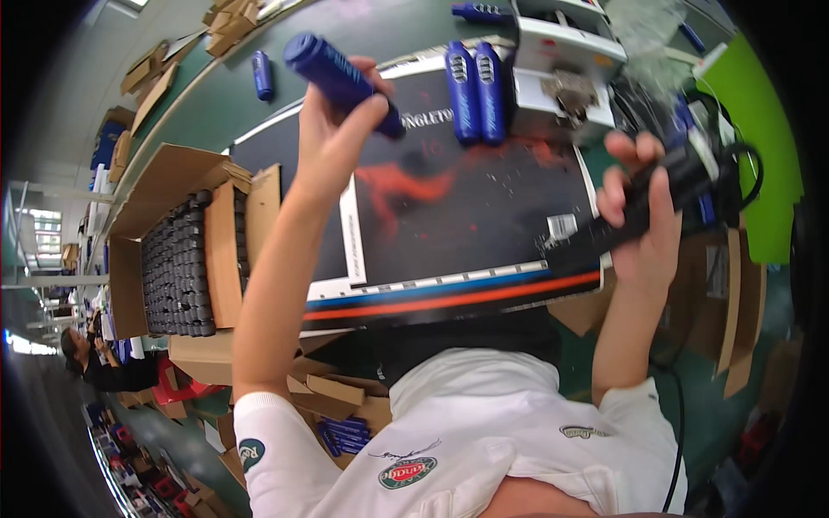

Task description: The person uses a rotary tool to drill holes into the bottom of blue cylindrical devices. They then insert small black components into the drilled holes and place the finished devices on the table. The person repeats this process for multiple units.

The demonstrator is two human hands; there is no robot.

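My left hand [332, 129] is closed around a blue bottle-shaped cylinder [326, 71], tilted above the far left part of the black mat [492, 207]. My right hand [643, 216] grips a long black handheld tool [635, 207] with a cable loop at its upper end. The tool slants down to the left over the mat's right edge, and its lower end is blurred. Two more blue cylinders, a left one [462, 95] and a right one [490, 95], lie side by side at the mat's far edge.
A white and grey machine [566, 78] stands beyond the mat. An open carton [129, 285] on the left holds rows of black parts [177, 268]. Another blue cylinder [262, 75] lies on the green table at the far left. A bright green panel [760, 147] stands at right.
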